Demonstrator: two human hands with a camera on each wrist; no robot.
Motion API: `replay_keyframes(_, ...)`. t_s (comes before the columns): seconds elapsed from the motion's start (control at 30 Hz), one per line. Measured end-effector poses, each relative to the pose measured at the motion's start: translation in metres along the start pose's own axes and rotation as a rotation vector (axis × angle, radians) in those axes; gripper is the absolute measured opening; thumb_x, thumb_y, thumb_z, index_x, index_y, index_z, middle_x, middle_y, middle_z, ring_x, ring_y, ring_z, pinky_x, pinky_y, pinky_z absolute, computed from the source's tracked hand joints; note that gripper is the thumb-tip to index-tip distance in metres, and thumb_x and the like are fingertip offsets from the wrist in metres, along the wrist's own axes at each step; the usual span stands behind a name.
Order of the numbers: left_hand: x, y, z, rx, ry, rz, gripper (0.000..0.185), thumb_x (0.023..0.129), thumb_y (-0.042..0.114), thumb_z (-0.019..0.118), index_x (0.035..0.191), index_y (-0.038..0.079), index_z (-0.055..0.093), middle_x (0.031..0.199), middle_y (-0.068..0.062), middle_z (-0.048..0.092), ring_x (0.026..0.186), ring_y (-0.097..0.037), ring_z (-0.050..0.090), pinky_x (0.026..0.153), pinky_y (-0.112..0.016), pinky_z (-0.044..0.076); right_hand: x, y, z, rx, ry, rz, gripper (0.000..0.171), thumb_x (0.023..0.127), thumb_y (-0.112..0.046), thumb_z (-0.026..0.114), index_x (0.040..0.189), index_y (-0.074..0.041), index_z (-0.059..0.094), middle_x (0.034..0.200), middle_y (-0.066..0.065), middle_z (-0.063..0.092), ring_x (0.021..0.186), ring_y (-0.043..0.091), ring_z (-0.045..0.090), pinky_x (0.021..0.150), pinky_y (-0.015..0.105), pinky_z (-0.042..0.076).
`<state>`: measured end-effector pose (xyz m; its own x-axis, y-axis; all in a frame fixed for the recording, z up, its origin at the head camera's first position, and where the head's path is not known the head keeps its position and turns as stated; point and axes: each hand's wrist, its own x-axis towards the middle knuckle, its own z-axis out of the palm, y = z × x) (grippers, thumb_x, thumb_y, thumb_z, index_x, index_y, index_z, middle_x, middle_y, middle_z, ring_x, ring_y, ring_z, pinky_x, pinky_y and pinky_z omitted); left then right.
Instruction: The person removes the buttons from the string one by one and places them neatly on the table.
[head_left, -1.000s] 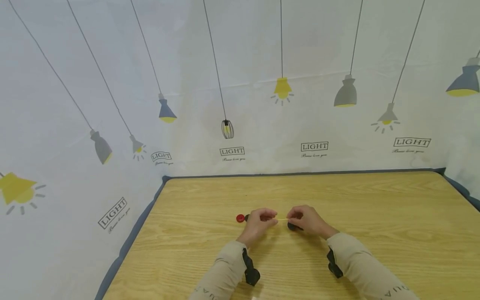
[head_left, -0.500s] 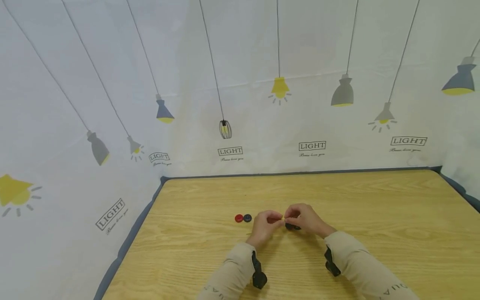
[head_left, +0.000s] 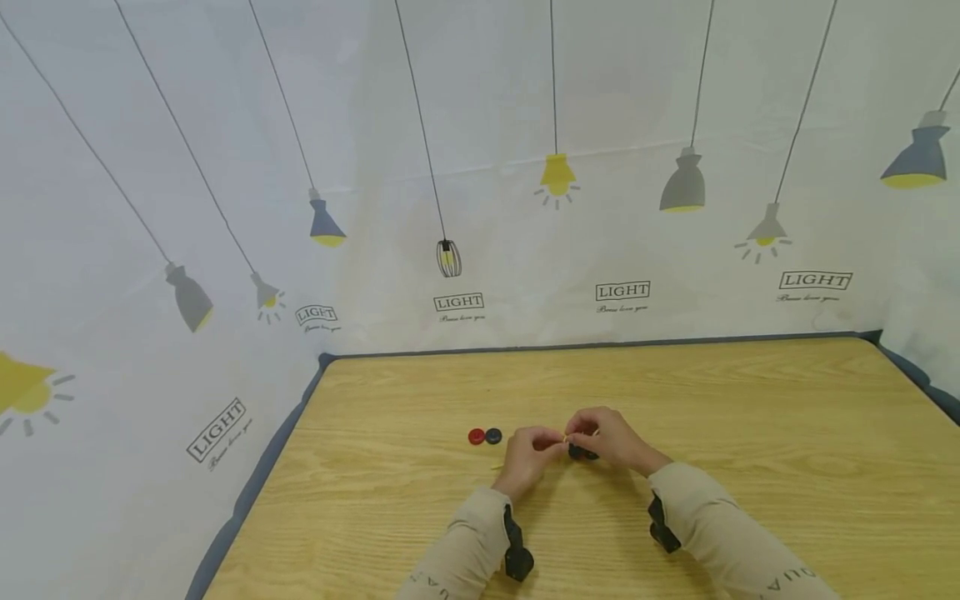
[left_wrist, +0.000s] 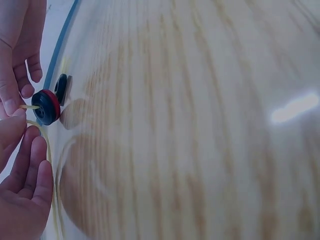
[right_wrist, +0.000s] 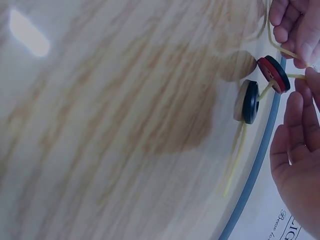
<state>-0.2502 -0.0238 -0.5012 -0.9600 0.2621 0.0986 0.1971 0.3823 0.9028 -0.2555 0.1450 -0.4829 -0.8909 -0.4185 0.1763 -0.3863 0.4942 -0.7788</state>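
Note:
My left hand (head_left: 525, 458) and right hand (head_left: 611, 437) meet fingertip to fingertip above the table, each pinching yellow string. In the right wrist view, string runs from my right fingers through a red-and-black pair of stacked buttons (right_wrist: 276, 72), then to a separate black button (right_wrist: 251, 102). Two loose strands of the string (right_wrist: 241, 145) trail from that black button. A further length leads off from my left fingers. The stacked buttons (left_wrist: 46, 107) hang just beside the fingertips in the left wrist view. The pinched string is partly hidden by fingers.
Left of my hands, a red button (head_left: 477, 436) and a dark button (head_left: 493, 436) lie side by side on the wooden table (head_left: 390, 500). Behind the table hangs a white curtain (head_left: 517, 217) printed with lamps. Black wrist devices (head_left: 519, 560) sit at the cuffs.
My left hand has moved right until its fingertips meet the right hand's. The yellow string stretched between them earlier has shortened to a small bit. The dark button on the table has come fully into sight.

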Motion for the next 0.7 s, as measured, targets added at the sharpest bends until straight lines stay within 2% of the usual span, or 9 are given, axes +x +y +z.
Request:
replay_keyframes(0.27,0.0014,-0.0021,-0.0005,-0.011,-0.001,0.021,0.013,0.082,0.018,0.064,0.084,0.005,0.067,0.079,0.002,0.062,0.073,-0.005,0.054,0.067,-0.021,0.045,-0.0001,0.0029,0.0007,-0.010,0.013,-0.010,0.006,0.085,-0.007,0.059,0.081,-0.003,0.060,0.073,0.001,0.060,0.065,0.012,0.053,0.057,0.025,0.044)
replay_keyframes(0.57,0.0005,-0.0048,-0.0002,-0.062,0.011,0.018,0.012,0.083,0.015,0.063,0.084,0.003,0.065,0.077,0.000,0.061,0.068,-0.005,0.053,0.063,-0.020,0.045,0.0007,0.0070,0.0037,-0.014,0.009,-0.010,0.005,0.084,-0.008,0.061,0.082,-0.003,0.060,0.075,0.000,0.058,0.067,0.013,0.052,0.058,0.024,0.043)
replay_keyframes(0.7,0.0008,-0.0061,0.0003,-0.060,0.016,0.018,0.011,0.083,0.013,0.062,0.084,0.003,0.065,0.074,0.001,0.060,0.065,-0.004,0.052,0.060,-0.020,0.044,-0.0007,0.0085,0.0033,-0.030,0.026,0.014,0.004,0.083,-0.008,0.061,0.082,-0.004,0.061,0.078,0.000,0.059,0.073,0.015,0.055,0.063,0.029,0.046)
